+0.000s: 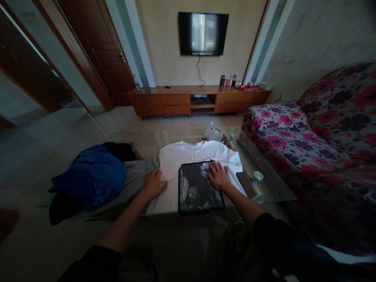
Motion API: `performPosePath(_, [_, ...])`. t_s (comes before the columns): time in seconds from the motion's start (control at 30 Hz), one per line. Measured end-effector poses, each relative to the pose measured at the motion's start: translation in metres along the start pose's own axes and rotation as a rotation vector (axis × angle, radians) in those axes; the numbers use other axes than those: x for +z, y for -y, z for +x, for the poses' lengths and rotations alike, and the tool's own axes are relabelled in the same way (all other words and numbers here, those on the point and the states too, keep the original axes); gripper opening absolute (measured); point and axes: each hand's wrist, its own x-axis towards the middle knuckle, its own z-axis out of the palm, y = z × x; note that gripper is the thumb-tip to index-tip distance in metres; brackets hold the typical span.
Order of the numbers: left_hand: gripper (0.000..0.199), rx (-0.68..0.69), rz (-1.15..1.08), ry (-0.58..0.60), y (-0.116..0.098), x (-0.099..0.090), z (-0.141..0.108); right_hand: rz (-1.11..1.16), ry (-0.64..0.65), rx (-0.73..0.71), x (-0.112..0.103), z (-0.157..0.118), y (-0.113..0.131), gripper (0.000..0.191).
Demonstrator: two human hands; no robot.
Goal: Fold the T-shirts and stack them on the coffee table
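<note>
A white T-shirt lies spread on the glass table, its neck at the far side and its hem toward me. On top of it rests a dark rectangular panel with a black edge and a grey cloudy pattern; whether it is a board or a printed pouch I cannot tell. My right hand lies flat with fingers spread over the panel's upper right corner. My left hand rests open on the shirt's left side, thumb apart, near a grey garment. Neither hand grips anything.
Blue clothing and black cloth are heaped at the left. The glass tabletop reaches toward a flowered sofa on the right. Beyond stand a low wooden cabinet with several bottles and a wall-mounted television.
</note>
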Motion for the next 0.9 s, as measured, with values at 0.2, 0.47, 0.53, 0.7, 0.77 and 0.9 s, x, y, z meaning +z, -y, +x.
performPosePath(0.2, [0.031, -0.118, -0.092, 0.017, -0.008, -0.009, -0.023, 0.005, -0.026, -0.027, 0.008, 0.005, -0.014, 0.068])
performPosePath(0.47, [0.038, -0.155, -0.031, -0.034, -0.029, -0.004, -0.038, 0.025, -0.057, 0.014, 0.012, 0.001, -0.05, 0.068])
performPosePath(0.53, [0.041, -0.113, -0.001, -0.075, -0.034, -0.002, -0.042, 0.027, -0.058, 0.043, 0.013, -0.001, -0.058, 0.068])
performPosePath(0.7, [0.059, 0.07, 0.077, -0.133, -0.04, 0.011, -0.042, 0.031, -0.085, 0.06, 0.015, -0.003, -0.067, 0.067])
performPosePath(0.77, [0.064, 0.045, 0.136, -0.134, -0.039, 0.016, -0.039, 0.034, -0.088, 0.063, 0.016, -0.002, -0.066, 0.067])
performPosePath(0.9, [0.062, -0.049, 0.167, -0.145, -0.044, 0.017, -0.034, 0.042, -0.085, 0.069, 0.016, 0.0, -0.066, 0.067])
